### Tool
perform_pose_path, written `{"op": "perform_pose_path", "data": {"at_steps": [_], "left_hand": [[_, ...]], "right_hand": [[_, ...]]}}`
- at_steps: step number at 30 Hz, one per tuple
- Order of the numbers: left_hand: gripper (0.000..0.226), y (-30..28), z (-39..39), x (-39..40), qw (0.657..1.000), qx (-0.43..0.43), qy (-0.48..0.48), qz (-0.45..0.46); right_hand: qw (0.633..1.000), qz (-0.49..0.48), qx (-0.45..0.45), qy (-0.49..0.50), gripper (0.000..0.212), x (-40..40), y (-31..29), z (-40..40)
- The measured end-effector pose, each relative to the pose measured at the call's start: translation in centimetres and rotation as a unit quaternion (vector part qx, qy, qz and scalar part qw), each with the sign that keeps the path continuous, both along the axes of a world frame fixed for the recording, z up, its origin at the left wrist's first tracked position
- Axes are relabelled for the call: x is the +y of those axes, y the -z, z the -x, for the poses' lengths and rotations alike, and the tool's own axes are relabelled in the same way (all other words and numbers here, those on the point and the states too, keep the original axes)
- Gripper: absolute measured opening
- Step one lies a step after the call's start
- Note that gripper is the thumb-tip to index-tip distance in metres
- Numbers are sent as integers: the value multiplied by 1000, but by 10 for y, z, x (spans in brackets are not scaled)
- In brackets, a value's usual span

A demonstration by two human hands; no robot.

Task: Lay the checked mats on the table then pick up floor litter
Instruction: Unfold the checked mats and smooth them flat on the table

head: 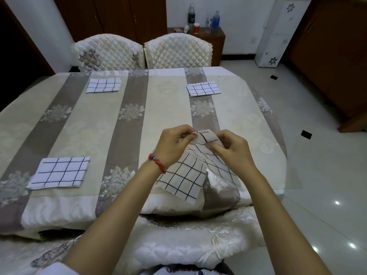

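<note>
Three white mats with black checks lie flat on the striped tablecloth (170, 108): one at the far left (103, 85), one at the far right (203, 88), one at the near left (59, 172). A fourth checked mat (183, 180) hangs in the air over the table's near right edge. My left hand (174, 144) and my right hand (231, 148) both pinch its top edge, close together, and the cloth droops below them. A red bead bracelet is on my left wrist.
Two quilted white chairs (178, 50) stand at the far side, another chair back (198, 235) sits just below my arms. A side cabinet (215, 39) holds bottles and cups. A white fridge (278, 32) stands at the right. Small dark insets (306, 134) dot the glossy tiled floor.
</note>
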State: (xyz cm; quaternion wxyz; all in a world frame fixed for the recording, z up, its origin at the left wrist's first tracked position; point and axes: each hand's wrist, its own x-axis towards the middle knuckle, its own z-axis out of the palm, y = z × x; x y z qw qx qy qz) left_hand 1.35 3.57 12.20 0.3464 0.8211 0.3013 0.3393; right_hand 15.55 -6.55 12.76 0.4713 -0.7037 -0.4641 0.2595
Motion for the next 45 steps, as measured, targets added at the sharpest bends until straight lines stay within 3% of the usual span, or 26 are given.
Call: {"op": "perform_pose_path", "data": {"at_steps": [3,6,8,11,14,18,20,24,29,34,36,38,45], "left_hand": [[9,-4,6,17,995,-52,-46,72],[27,-9,15,32,983,-102,-94,119],[31,-10,20,39,978,-102,-130,128],[8,-6,19,44,963,-81,-215,143],[33,-2,14,35,951,-52,-272,140],[8,-7,0,-4,971,-29,-190,146],[10,-7,-7,-25,971,-21,-142,192],[25,-1,-18,-42,944,-34,-120,304],[20,5,-20,-37,904,-84,-136,397],[22,20,-15,-22,906,-100,-149,384],[22,26,-13,-8,909,-107,-159,371],[21,31,-10,10,912,-108,-173,357],[10,23,3,95,921,-85,-210,316]], "right_hand": [[998,52,40,4,7,-13,11,-12],[996,69,50,11,16,-25,21,-21],[995,58,78,20,19,-29,22,-25],[993,28,108,28,21,-24,17,-26],[992,-2,117,46,30,-14,10,-20],[991,-11,121,64,44,0,9,-12],[992,-11,112,61,42,6,10,-8],[997,8,70,20,35,10,11,4],[998,53,31,-19,32,9,15,11],[996,62,49,-34,19,13,16,7],[997,61,47,-18,26,18,18,1],[997,58,42,10,32,26,18,-9],[983,68,-36,167,25,76,-2,-65]]}}
